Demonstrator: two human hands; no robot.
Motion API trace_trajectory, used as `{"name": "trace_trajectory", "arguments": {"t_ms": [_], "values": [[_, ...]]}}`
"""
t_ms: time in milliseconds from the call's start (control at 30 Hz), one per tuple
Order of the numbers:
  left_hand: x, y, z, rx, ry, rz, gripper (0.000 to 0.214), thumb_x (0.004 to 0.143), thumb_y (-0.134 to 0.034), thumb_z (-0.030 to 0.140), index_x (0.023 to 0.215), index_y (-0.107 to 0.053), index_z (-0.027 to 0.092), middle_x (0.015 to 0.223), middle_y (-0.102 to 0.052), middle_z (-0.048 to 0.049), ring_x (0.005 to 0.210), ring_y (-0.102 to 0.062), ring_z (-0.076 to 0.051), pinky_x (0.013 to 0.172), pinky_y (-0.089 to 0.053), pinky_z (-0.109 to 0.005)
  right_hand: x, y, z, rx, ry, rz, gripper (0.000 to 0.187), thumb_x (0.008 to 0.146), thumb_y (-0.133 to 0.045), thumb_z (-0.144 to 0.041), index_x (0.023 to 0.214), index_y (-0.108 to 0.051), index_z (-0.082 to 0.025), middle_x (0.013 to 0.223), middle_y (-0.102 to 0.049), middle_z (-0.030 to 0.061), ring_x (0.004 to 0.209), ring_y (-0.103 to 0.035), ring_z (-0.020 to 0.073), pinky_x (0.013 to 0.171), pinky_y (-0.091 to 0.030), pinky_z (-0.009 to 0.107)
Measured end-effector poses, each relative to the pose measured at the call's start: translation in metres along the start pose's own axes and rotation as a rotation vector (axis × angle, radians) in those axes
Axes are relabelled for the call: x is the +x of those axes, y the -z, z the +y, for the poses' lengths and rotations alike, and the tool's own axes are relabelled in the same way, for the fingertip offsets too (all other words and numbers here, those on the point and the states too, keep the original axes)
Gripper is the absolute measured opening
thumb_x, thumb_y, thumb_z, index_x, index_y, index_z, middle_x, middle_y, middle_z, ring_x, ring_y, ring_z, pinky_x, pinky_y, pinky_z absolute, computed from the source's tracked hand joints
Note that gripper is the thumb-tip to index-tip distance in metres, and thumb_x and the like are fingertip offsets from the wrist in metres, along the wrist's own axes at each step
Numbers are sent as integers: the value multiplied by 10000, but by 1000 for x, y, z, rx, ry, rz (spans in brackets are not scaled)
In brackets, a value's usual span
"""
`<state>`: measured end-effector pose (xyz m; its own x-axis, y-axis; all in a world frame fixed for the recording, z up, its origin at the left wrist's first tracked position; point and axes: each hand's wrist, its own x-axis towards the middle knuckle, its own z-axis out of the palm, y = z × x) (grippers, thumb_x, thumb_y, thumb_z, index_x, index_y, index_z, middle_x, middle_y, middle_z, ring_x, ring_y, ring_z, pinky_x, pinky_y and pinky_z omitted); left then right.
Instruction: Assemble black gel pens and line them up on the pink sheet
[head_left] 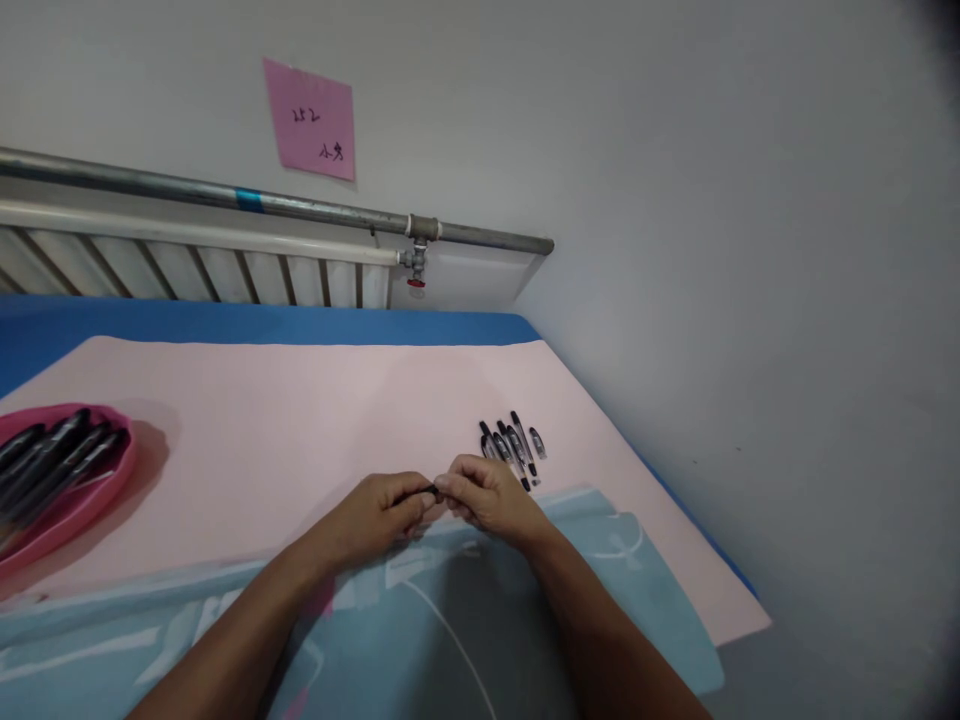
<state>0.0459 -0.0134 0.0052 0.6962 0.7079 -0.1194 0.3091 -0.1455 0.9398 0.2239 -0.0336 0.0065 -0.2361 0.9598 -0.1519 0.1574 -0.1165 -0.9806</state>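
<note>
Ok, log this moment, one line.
left hand: holding dark slim piece | right hand: pinching its end | pen parts: beyond hands | pink container: left, holding pens

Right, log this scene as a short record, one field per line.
Left hand: holds a slim dark object
Right hand: at that object's other end; exact grip unclear
Beyond right hand: loose group of black-and-clear pen pieces
Far left: pink container holding dark pen-like items
Surface: pink sheet, blue showing past its edges
Wall: pink note above metal pipe
</note>
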Motion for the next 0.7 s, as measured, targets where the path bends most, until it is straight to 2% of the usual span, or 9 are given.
{"name": "trace_trajectory", "arguments": {"t_ms": [67,133,233,367,533,600,700], "values": [[0,0,1,-19,-7,30,215,818,-391,299,719,-519,157,592,-434,44,541,-381,-73,513,-306,-193,1,-2,1,24,16,25,249,758,-572,-378,646,-545,-158,505,-494,-40,418,-388,48,380,-282,172],[0,1,1,-46,0,55,221,817,-395,308,691,-500,159,583,-421,47,533,-371,-71,503,-298,-193,1,-3,2,99,36,60,186,743,-598,-349,779,-580,-168,545,-504,-45,433,-406,53,383,-292,174],[-2,3,1,-99,20,65,237,816,-398,331,670,-478,164,557,-410,53,499,-354,-66,474,-277,-191,2,-3,3,189,53,58,246,717,-624,-295,932,-607,-178,579,-512,-45,441,-414,54,394,-301,184],[-2,2,3,-174,44,52,245,809,-410,334,639,-462,165,553,-440,50,476,-361,-58,456,-275,-186,2,-4,3,221,55,32,189,706,-624,-283,853,-643,-165,555,-507,-41,434,-402,51,403,-305,194],[-2,-1,7,-290,103,20,239,802,-411,358,676,-478,166,536,-453,52,411,-339,-49,402,-238,-188,2,-8,3,231,80,41,219,705,-627,-284,897,-630,-178,541,-498,-51,437,-412,57,406,-316,194],[-2,-2,7,-302,107,10,237,805,-411,365,696,-480,166,535,-450,54,402,-330,-48,392,-231,-189,2,-9,4,212,89,83,161,709,-628,-300,798,-624,-166,503,-470,-58,426,-392,53,397,-303,189],[-1,-2,5,-238,48,61,213,806,-432,351,744,-499,159,586,-474,43,471,-384,-56,444,-291,-186,3,-12,4,162,97,167,175,695,-646,-318,677,-578,-157,497,-457,-59,425,-376,46,382,-281,177]]}}
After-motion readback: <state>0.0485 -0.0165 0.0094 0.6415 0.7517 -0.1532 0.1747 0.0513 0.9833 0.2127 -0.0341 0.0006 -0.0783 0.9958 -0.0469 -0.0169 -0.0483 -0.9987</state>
